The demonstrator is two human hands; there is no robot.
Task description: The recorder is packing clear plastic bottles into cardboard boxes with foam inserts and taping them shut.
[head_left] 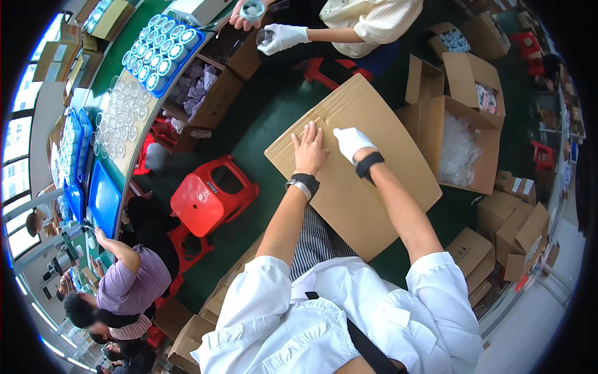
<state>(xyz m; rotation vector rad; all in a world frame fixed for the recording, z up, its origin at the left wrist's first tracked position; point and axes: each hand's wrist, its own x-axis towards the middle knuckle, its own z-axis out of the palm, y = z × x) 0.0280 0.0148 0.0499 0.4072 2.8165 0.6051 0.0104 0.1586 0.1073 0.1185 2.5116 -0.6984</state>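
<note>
A large flattened cardboard carton (pixel 364 199) lies tilted in front of my body, with creases and a torn-looking strip near its far left edge. My left hand (pixel 309 149), bare and with a band at the wrist, presses flat on it, fingers spread. In a white glove, my right hand (pixel 354 143) rests on the same board just to the right, its fingers curled in. Whatever those fingers hold, if anything, is hidden. The gloved thumb side points toward the creased strip.
A red stool (pixel 202 196) stands to the left. On the right is an open carton (pixel 489 177) of clear plastic bags. Along the left bench sit clear cups (pixel 121 118) and a blue tray (pixel 198 42) of round parts. A co-worker's gloved hand (pixel 281 38) is at the top.
</note>
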